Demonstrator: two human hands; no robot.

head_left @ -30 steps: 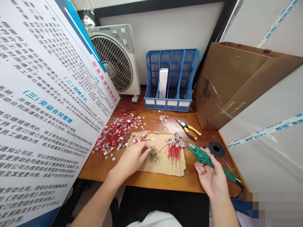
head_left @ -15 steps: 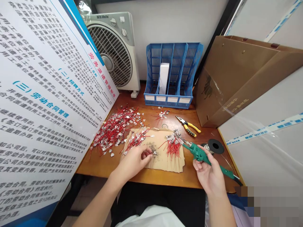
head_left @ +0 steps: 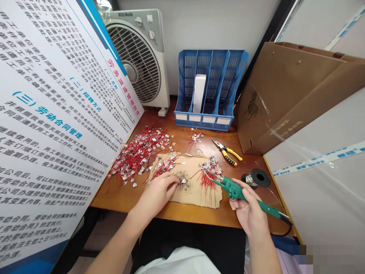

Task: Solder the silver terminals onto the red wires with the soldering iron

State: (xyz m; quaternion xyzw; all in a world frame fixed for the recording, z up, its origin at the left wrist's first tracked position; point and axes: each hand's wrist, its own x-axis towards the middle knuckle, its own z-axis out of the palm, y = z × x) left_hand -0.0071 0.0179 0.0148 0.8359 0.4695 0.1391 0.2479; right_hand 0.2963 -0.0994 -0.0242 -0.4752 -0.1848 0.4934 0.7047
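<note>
My left hand [head_left: 161, 190] is closed in a pinch at the edge of a dark, speckled patch on the cardboard sheet [head_left: 196, 199]. At its fingertips is a small metal terminal [head_left: 183, 181], whose wire is mostly hidden by the fingers. My right hand [head_left: 247, 207] is wrapped round a green soldering iron [head_left: 238, 192] with a thin feed tube beside its tip. The iron points left, its tip over a bundle of red-wired terminals [head_left: 209, 179] on the cardboard's right side. A smaller group of red-wired terminals [head_left: 165, 165] lies just beyond my left hand.
A large heap of red-wired terminals [head_left: 139, 154] covers the desk's left side. Yellow-handled pliers [head_left: 226, 152] and a solder spool [head_left: 260, 177] lie on the right. Behind stand a box fan [head_left: 137, 61], a blue file rack [head_left: 209, 91] and a brown box [head_left: 285, 102].
The soldering iron has shifted left and its tip has come lower, nearer my left hand. My left fingers have tightened and moved slightly left, with the terminal now showing past them.
</note>
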